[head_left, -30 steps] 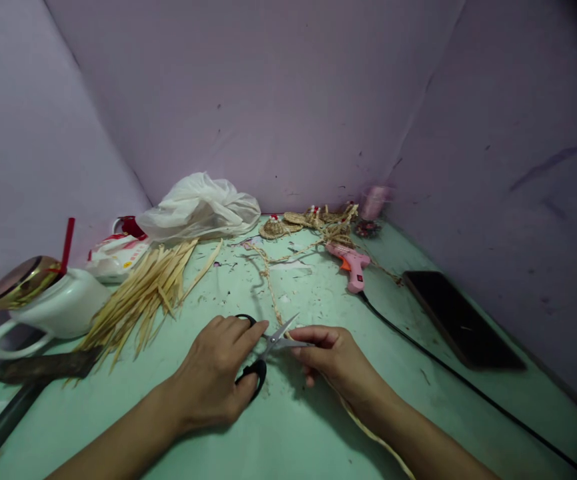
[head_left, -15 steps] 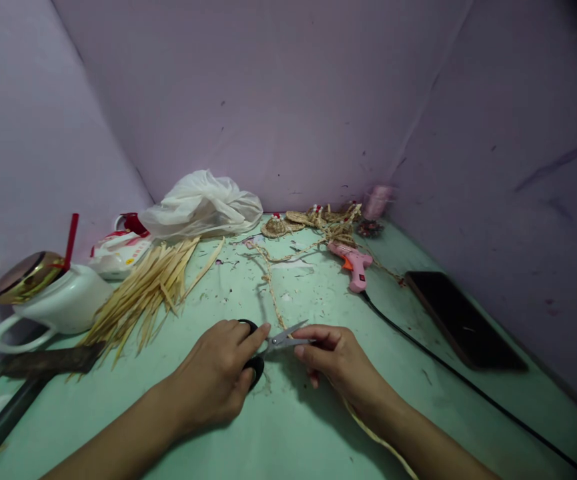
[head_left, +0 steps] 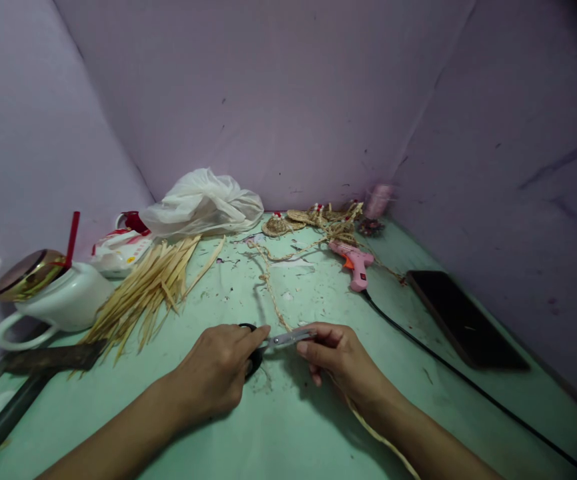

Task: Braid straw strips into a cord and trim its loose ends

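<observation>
My left hand [head_left: 218,370] grips the black handles of a pair of scissors [head_left: 281,340], whose silver blades are closed and point right. My right hand [head_left: 341,360] pinches a braided straw rope [head_left: 273,293] just beside the blade tips. The rope runs from the back of the green table [head_left: 288,427] toward me, passes under my right hand and continues along my right forearm to the bottom edge.
A bundle of straw strips [head_left: 145,290] lies left of centre. A white cup with a gold lid and red straw [head_left: 51,297] stands far left, a white plastic bag [head_left: 201,207] behind. A pink glue gun [head_left: 353,263] with black cord, woven straw pieces [head_left: 313,220] and a dark phone [head_left: 463,317] lie right.
The scissor blades, open a second ago, have closed on the rope. Both hands stayed in nearly the same place.
</observation>
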The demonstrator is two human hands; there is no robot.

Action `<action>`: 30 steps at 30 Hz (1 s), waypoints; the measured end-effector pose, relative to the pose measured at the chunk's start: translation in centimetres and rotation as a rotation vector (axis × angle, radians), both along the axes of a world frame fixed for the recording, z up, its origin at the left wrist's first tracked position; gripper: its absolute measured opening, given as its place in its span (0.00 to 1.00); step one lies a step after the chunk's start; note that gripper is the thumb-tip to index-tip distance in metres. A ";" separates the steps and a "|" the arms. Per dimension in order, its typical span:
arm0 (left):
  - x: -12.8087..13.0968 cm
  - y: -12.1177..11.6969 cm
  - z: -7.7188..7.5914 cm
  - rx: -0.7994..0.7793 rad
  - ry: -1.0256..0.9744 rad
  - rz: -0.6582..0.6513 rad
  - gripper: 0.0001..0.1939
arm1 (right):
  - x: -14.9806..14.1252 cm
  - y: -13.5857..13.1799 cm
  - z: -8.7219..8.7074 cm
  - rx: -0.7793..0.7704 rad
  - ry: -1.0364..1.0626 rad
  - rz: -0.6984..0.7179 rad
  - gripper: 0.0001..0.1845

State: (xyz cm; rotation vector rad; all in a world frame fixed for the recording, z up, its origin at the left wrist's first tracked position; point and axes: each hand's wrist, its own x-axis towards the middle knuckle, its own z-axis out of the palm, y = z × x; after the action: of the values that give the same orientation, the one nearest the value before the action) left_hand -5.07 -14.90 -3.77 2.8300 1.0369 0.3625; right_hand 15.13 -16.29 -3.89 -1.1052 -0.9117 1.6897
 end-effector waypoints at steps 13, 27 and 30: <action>0.9 -0.8 1.5 0.006 0.110 0.109 0.32 | -0.7 -0.5 0.6 -0.057 -0.066 -0.037 0.11; 0.6 -0.6 0.5 0.073 0.180 0.103 0.29 | -0.4 -0.5 0.3 0.021 -0.079 0.016 0.07; 0.4 -0.5 0.6 0.059 0.145 0.085 0.28 | -0.3 -0.4 0.2 0.031 -0.045 0.003 0.07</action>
State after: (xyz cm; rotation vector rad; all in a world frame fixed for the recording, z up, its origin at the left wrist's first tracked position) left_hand -4.64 -15.36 -3.22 2.9082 1.1962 0.2002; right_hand 14.87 -16.70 -3.71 -1.1259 -0.9658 1.6534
